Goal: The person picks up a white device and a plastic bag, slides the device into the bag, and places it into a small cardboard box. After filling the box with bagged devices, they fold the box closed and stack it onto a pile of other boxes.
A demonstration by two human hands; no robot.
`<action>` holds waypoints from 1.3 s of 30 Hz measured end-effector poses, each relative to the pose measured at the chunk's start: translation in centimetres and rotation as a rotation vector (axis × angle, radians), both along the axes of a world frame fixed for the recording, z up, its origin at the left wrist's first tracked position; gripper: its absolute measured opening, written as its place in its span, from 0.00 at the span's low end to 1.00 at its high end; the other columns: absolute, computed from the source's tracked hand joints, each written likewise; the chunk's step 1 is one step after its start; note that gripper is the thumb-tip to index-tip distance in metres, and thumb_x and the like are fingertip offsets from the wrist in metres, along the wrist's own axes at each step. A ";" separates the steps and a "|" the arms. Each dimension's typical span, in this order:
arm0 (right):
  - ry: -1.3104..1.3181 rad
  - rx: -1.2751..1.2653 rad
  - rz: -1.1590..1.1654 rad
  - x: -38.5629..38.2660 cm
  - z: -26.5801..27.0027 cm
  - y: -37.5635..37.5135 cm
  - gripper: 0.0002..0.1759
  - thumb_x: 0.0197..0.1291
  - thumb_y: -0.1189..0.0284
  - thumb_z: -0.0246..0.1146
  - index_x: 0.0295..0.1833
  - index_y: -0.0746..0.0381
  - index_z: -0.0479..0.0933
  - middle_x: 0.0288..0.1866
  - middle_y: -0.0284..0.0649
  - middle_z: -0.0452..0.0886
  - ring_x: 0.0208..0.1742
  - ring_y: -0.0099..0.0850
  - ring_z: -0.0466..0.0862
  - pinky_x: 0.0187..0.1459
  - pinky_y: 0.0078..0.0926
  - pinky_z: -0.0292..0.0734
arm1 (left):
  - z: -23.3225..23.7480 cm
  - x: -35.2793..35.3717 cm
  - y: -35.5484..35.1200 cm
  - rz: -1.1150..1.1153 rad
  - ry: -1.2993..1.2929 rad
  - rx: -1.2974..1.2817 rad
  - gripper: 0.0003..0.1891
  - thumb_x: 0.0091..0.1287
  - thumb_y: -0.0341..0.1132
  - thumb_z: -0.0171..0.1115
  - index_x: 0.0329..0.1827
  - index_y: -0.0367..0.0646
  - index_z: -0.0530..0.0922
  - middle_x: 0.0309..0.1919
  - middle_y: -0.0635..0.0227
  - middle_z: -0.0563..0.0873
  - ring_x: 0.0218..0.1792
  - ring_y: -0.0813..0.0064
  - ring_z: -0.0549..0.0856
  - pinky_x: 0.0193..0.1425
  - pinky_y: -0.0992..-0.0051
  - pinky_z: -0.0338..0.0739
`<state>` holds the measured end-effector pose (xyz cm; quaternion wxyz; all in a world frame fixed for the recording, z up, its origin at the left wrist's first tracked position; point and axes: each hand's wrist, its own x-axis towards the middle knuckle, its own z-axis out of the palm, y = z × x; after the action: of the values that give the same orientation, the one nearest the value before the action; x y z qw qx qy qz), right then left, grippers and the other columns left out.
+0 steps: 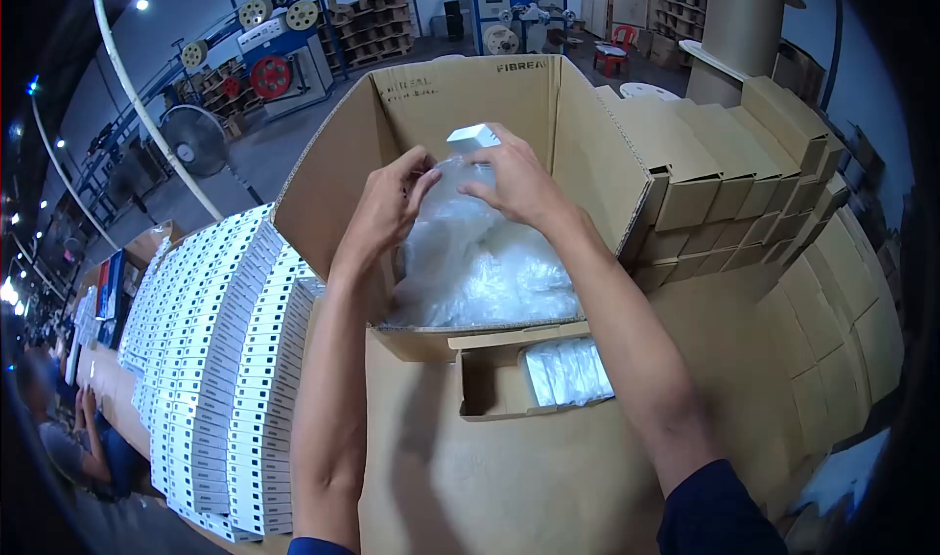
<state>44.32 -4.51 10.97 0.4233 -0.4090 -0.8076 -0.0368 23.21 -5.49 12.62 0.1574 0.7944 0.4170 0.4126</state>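
Observation:
A large open cardboard carton stands in front of me, lined with a clear plastic bag. My left hand pinches the upper edge of the plastic inside the carton. My right hand grips the plastic beside it, its fingers over a small white box that sticks up at the top of the bag. Whether the box is inside the plastic I cannot tell.
Rows of small white boxes lie stacked to the left. A smaller open carton with wrapped packs sits just below. Folded brown cartons are stacked at right. Another person sits at far left. Factory machines stand behind.

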 end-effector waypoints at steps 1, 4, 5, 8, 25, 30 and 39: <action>0.011 -0.018 -0.004 0.0 0.1 0.4 0.16 0.60 0.67 0.75 0.49 0.66 0.89 0.66 0.61 0.81 0.67 0.57 0.80 0.70 0.47 0.74 | 0.2 -0.1 0.4 -0.001 -0.009 -0.003 0.10 0.79 0.35 0.62 0.49 0.35 0.79 0.38 0.53 0.88 0.41 0.71 0.87 0.49 0.67 0.82; 0.073 -0.098 -0.070 -0.7 0.1 0.5 0.12 0.63 0.69 0.70 0.40 0.69 0.90 0.67 0.57 0.80 0.60 0.57 0.84 0.65 0.48 0.78 | -1.7 0.9 1.1 0.112 -0.080 0.076 0.17 0.72 0.40 0.71 0.52 0.36 0.80 0.40 0.53 0.90 0.44 0.61 0.90 0.49 0.64 0.82; 0.062 -0.077 -0.086 -0.8 -0.3 0.7 0.12 0.64 0.69 0.70 0.40 0.69 0.90 0.66 0.57 0.81 0.59 0.57 0.84 0.64 0.48 0.78 | -2.5 1.1 1.3 0.133 -0.098 0.132 0.19 0.70 0.42 0.73 0.54 0.37 0.81 0.41 0.52 0.91 0.44 0.56 0.91 0.49 0.62 0.83; 0.112 -0.101 -0.140 -0.3 -0.5 0.5 0.11 0.65 0.71 0.67 0.39 0.69 0.90 0.57 0.60 0.83 0.54 0.58 0.85 0.60 0.50 0.80 | -4.7 0.6 2.6 0.053 -0.221 -0.067 0.19 0.64 0.41 0.77 0.52 0.38 0.86 0.35 0.58 0.91 0.40 0.63 0.91 0.48 0.64 0.83; 0.500 -0.243 -0.037 -0.9 5.3 -13.5 0.17 0.66 0.60 0.73 0.39 0.67 0.89 0.44 0.56 0.84 0.46 0.50 0.85 0.53 0.45 0.79 | -0.7 4.1 -10.6 0.268 -0.746 0.122 0.14 0.80 0.38 0.61 0.46 0.32 0.82 0.35 0.59 0.87 0.39 0.75 0.83 0.47 0.70 0.79; 0.367 -0.388 0.032 -2.2 0.8 -24.1 0.16 0.66 0.64 0.73 0.40 0.70 0.86 0.42 0.57 0.81 0.45 0.45 0.86 0.49 0.41 0.79 | -2.6 4.6 -21.6 0.271 -0.903 0.095 0.15 0.84 0.36 0.55 0.37 0.36 0.74 0.30 0.74 0.77 0.35 0.84 0.74 0.38 0.77 0.72; 0.769 -0.681 0.199 -2.4 -9.8 -38.9 0.10 0.71 0.74 0.70 0.50 0.70 0.88 0.56 0.44 0.79 0.58 0.31 0.82 0.59 0.27 0.77 | -14.3 2.4 -38.3 0.369 -0.778 -0.186 0.12 0.84 0.33 0.51 0.46 0.37 0.80 0.29 0.71 0.79 0.32 0.84 0.76 0.36 0.79 0.71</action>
<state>41.91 -43.41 1.15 0.5337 -0.4286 -0.5952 0.4210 25.62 -43.81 -1.68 0.2973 0.4745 0.4970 0.6629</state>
